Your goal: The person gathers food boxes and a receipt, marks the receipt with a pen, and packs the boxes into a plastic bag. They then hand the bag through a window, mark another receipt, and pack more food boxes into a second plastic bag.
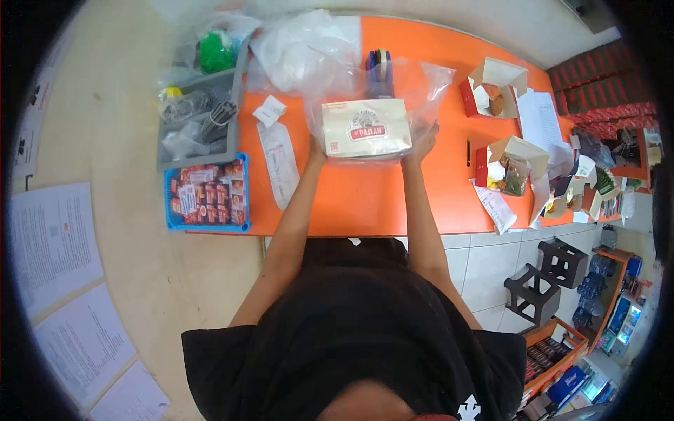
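Note:
A cream paper food box [366, 128] with a red and black printed logo lies inside a clear plastic bag [432, 84] over the orange table [351, 207]. At the box's left side is my left hand [318, 149], closed on it, its fingers mostly hidden. My right hand [421, 145] grips the opposite side through or along the plastic; those fingers show only in part. The bag's mouth spreads out past the far edge of the box. Just behind it stands a blue tape dispenser [380, 74].
Left of my arms are a paper receipt [281, 165], a blue basket of red sachets [246, 203] and a grey bin [234, 144]. White plastic bags [302, 45] lie at the back. Open food boxes [519, 81] and a pen [469, 152] are to the right. Black stools [533, 295] stand on the floor.

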The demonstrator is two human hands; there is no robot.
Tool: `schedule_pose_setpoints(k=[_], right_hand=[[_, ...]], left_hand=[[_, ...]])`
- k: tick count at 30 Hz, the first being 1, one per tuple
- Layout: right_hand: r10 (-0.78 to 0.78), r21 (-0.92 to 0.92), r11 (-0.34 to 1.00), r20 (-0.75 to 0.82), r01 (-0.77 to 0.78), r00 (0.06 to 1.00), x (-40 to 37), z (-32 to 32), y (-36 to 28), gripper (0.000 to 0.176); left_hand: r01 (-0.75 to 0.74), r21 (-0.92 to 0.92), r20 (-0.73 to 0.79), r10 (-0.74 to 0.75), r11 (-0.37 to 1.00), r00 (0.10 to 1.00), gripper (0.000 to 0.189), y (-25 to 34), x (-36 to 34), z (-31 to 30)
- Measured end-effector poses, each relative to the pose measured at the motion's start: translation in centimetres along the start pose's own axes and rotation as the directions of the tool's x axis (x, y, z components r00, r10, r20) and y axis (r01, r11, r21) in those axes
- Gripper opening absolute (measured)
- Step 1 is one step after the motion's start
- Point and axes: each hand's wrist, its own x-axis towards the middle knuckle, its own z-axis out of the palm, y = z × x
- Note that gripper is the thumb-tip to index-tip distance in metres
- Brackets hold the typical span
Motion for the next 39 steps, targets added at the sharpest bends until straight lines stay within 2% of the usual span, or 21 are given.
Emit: schedule_pose_setpoints(k=[3,5,6,9,10,12,13,14,15,16,18,19,20,22,24,25,28,30,32,35,39], right_hand=[[-0.103,-0.397,0.916,-0.115,0.049,0.988,-0.3,0.3,-1.4,0.069],[-0.265,0.080,0.964,0.171,0.254,0.949,-0.5,-1.2,-3.1,0.061],[-0.264,0.083,0.964,0.180,0.252,0.948,-0.7,-1.3,-4.4,0.061],[-0.344,-0.257,0.788,0.570,0.559,0.747,-2.5,0.4,-8.9,0.069],[-0.042,-0.393,0.817,0.689,0.421,0.724,-2.7,3.1,-9.8,0.076],[0.290,-0.556,0.778,0.730,0.292,0.618,-4.5,4.8,-8.9,0.084],[-0.013,-0.396,0.760,0.784,0.515,0.621,-5.4,5.1,-8.1,0.080],[-0.317,-0.229,0.654,0.782,0.721,0.536,-5.9,5.6,-7.5,0.077],[-0.409,-0.263,0.529,0.754,0.807,0.514,-7.2,6.3,-7.8,0.068],[-0.398,-0.260,0.531,0.763,0.806,0.509,-7.3,5.8,-6.4,0.068],[-0.185,-0.077,0.958,0.574,0.278,0.798,-6.6,4.8,-2.7,0.054],[-0.226,-0.045,0.951,0.573,0.305,0.788,-5.6,5.3,-3.3,0.048],[-0.266,-0.013,0.943,0.572,0.333,0.776,-4.7,5.7,-3.8,0.043],[0.259,0.153,0.936,0.307,-0.317,0.916,-3.1,6.4,-5.0,0.042],[0.221,0.137,0.957,0.233,-0.257,0.947,-4.7,6.9,-6.6,0.039],[0.061,0.029,0.997,0.238,-0.070,0.969,-5.2,7.0,-7.3,0.035],[-0.212,-0.159,0.948,0.335,0.277,0.918,-5.0,6.7,-8.4,0.035],[-0.306,-0.224,0.882,0.395,0.414,0.866,-4.9,6.1,-8.1,0.040],[-0.037,-0.350,0.890,0.585,0.293,0.810,-5.5,6.2,-6.3,0.054],[-0.347,-0.444,0.681,0.505,0.582,0.791,-12.5,4.4,-4.3,0.065],[-0.320,-0.418,0.686,0.562,0.595,0.763,-10.9,1.8,-6.9,0.079]], left_hand=[[-0.048,0.115,0.000,0.048,0.992,0.999,0.067,0.9,-1.3,-0.3],[-0.257,0.217,0.077,0.246,0.942,0.966,0.071,3.2,-2.4,0.1],[-0.389,0.258,0.132,0.366,0.885,0.921,0.074,4.4,-2.8,0.4],[-0.720,0.570,0.491,0.538,0.396,0.685,0.054,8.0,-4.3,2.8],[-0.757,0.593,0.557,0.538,0.275,0.632,0.050,9.4,-5.1,4.0],[-0.505,0.733,0.400,0.312,0.455,0.862,0.032,11.8,-6.6,7.6],[-0.713,0.680,0.486,0.624,0.170,0.612,0.017,11.8,-6.3,8.1],[-0.716,0.679,0.482,0.638,0.161,0.601,0.017,11.5,-6.3,8.8],[-0.729,0.676,0.506,0.650,0.109,0.567,0.020,11.7,-8.7,10.1],[-0.736,0.675,0.529,0.655,0.060,0.539,0.024,11.5,-10.7,10.6],[-0.748,0.660,0.604,0.635,-0.061,0.481,0.035,10.5,-12.5,10.0],[-0.755,0.631,0.675,0.607,-0.180,0.420,0.048,10.1,-12.3,9.8],[-0.750,0.636,0.665,0.622,-0.182,0.413,0.048,9.7,-11.8,9.3],[-0.600,0.789,0.344,0.714,0.133,0.610,0.105,8.8,-10.3,7.5],[-0.580,0.798,0.380,0.612,0.163,0.694,0.122,6.8,-7.7,6.9],[-0.558,0.808,0.416,0.488,0.189,0.767,0.139,6.9,-7.1,7.0],[-0.717,0.650,0.604,0.403,0.251,0.688,0.142,6.7,-9.3,8.0],[-0.680,0.701,0.528,0.485,0.215,0.697,0.130,3.8,-9.5,9.0],[-0.581,0.790,0.371,0.604,0.193,0.705,0.112,1.1,-9.1,9.9],[-0.565,0.792,0.328,0.619,0.231,0.713,0.097,0.1,-7.9,10.5],[-0.571,0.785,0.370,0.560,0.238,0.741,0.077,-0.4,-6.9,10.6]])
